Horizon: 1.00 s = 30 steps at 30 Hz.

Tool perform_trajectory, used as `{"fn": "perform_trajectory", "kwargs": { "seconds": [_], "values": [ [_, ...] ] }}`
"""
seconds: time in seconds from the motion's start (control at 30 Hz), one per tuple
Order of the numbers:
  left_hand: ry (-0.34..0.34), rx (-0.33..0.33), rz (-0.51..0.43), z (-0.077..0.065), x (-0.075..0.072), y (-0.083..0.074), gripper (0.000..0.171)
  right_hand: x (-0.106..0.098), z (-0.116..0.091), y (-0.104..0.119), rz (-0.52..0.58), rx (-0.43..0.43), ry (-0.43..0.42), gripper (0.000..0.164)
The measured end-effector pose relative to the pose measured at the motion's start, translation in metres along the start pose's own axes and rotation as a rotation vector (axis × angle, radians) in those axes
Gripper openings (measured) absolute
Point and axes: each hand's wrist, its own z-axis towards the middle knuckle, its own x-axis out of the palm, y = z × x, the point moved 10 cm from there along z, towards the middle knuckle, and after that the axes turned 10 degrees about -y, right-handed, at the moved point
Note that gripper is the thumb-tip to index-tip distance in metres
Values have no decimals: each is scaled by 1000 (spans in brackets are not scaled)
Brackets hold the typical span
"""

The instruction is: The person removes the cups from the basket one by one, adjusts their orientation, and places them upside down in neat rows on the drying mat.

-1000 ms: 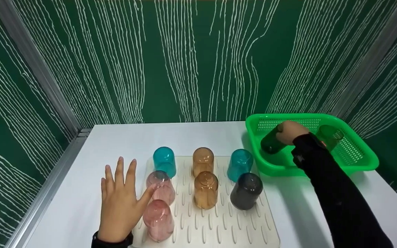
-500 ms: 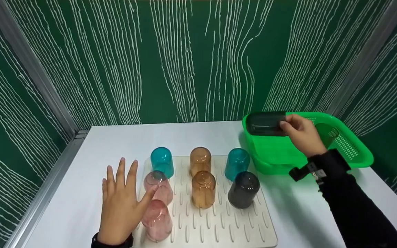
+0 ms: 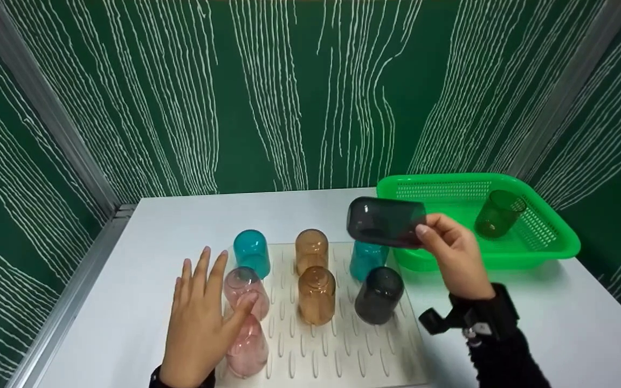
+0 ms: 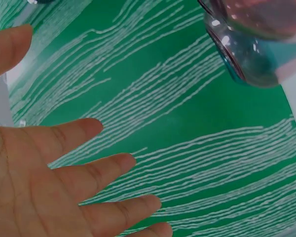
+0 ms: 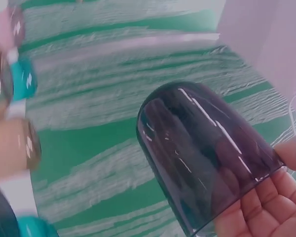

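My right hand [image 3: 457, 257] pinches a dark grey see-through cup [image 3: 383, 220] near its open rim. The cup lies sideways in the air, base to the left, overlapping the back right teal cup [image 3: 368, 261] in the head view. In the right wrist view the thumb is on one side of the cup [image 5: 202, 153] and the fingers are on the other. My left hand [image 3: 202, 320] is spread with straight fingers beside two pink cups [image 3: 248, 353], its thumb overlapping them. Upside-down cups stand on a cream ridged drying mat [image 3: 343, 345]: pink, teal [image 3: 251, 252], amber [image 3: 316, 296] and dark grey [image 3: 379, 296].
A green plastic basket [image 3: 531, 256] stands at the back right of the white table [image 3: 181, 223]. Inside it an olive-looking see-through cup [image 3: 499, 214] leans by the right wall. Green panels with white lines [image 3: 267, 97] enclose the table behind and at the sides.
My right hand has lifted the dark grey cup out of the basket and carried it left and toward me, over the mat's back right. The left hand has shifted slightly right.
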Motion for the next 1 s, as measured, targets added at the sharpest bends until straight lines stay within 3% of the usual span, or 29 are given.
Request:
{"fn": "perform_trajectory", "kwargs": {
  "seconds": [0.13,0.27,0.47,0.57,0.63,0.77,0.87,1.0],
  "values": [
    [1,-7,-65,0,4,-6,85,23,-23,-4,72,-23,73,9],
    [54,-36,-233,-4,14,-19,91,52,-49,-11,165,-8,205,17],
    [138,-164,-552,-15,29,-35,91,88,-80,-18,240,-25,388,26],
    [174,-232,-647,-21,37,-39,91,103,-94,-19,285,-31,490,15],
    [201,-265,-686,-24,42,-41,89,111,-102,-20,322,-23,544,6],
    [235,-325,-755,-26,49,-44,80,121,-113,-20,388,3,615,8],
    [229,-356,-799,-27,52,-45,69,123,-116,-21,416,8,632,19],
    [207,-358,-839,-28,51,-46,54,123,-117,-20,439,-10,630,18]
  ]
}}
